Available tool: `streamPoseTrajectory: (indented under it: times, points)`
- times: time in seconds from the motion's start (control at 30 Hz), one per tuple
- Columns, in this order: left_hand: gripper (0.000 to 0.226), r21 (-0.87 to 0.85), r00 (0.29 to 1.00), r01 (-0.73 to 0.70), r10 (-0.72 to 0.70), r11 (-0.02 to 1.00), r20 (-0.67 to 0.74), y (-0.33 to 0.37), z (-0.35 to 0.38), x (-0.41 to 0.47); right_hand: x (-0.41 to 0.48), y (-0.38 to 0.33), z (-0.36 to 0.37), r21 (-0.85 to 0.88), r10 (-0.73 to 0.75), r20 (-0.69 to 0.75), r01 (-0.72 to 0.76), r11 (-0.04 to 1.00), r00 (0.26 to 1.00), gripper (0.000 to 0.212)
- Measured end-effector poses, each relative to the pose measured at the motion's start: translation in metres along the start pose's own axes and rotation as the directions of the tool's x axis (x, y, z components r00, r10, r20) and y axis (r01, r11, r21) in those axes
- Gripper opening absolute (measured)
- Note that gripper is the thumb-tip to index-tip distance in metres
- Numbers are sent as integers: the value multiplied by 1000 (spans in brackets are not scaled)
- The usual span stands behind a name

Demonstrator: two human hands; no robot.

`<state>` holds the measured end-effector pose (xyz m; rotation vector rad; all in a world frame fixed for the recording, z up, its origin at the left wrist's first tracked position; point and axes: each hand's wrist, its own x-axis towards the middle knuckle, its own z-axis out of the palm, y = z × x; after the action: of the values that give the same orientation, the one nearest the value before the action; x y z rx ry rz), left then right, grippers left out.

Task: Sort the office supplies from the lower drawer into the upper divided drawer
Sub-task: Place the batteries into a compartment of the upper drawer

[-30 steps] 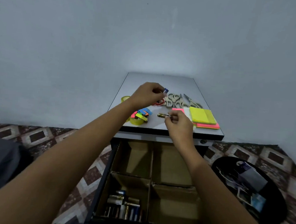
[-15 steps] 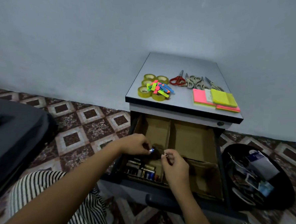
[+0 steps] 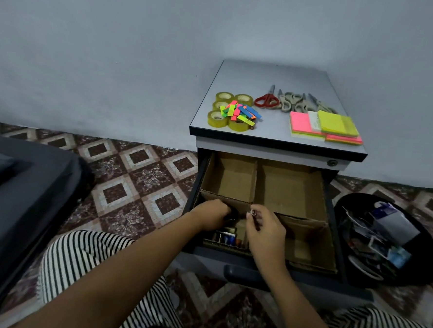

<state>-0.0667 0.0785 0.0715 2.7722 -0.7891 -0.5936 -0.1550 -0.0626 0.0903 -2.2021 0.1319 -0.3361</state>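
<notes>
A dark padded piece of furniture (image 3: 19, 177) fills the far left, beside a floor of brown-and-cream patterned tiles (image 3: 138, 174). My knees, in black-and-white striped trousers (image 3: 83, 252), frame the bottom of the view.

My left hand (image 3: 211, 214) reaches down into the near-left compartment of the open upper drawer (image 3: 295, 191), fingers curled over something dark at the cardboard divider (image 3: 255, 184). I cannot tell whether it grips anything there. Just below that hand, a cluster of batteries (image 3: 227, 238) lies on the floor of the same compartment.

My right hand (image 3: 264, 230) hovers over the middle of the drawer, pinching a single battery (image 3: 253, 212) between thumb and fingertips (only its round end faces the camera). It sits above the crossing of the dividers, close to my left hand but apart from it. The dividers split the drawer into four sections, two far and two near.

On the cabinet top (image 3: 274, 73) above, from left: five rolls of clear tape (image 3: 217, 118), with a heap of bright sticky flags (image 3: 241, 112) lying on and among them; red-handled scissors (image 3: 266, 99); several grey-handled scissors (image 3: 290, 102) overlapping one another; and stacked pads of pink and yellow sticky notes (image 3: 337, 123) at the right front corner.

On the floor at the far right, just beside the cabinet, stands a black tub (image 3: 346, 215) holding loose packaging and cards (image 3: 389, 225).
</notes>
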Motion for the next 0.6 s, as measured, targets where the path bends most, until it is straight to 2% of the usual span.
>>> streamPoseTrajectory:
  times: [0.13,0.47,0.6]
  points:
    - [26,126,998,-31,37,992,-46,0,6,3,-1,1,0,21,9,-11,-9,1000,1000,24]
    - [27,150,1000,-15,13,989,14,-5,13,7,0,2,0,28,25,-23,-24,999,999,23]
    - [28,196,1000,-21,23,980,-12,-7,17,7,0,3,0,34,28,-28,-27,999,999,24]
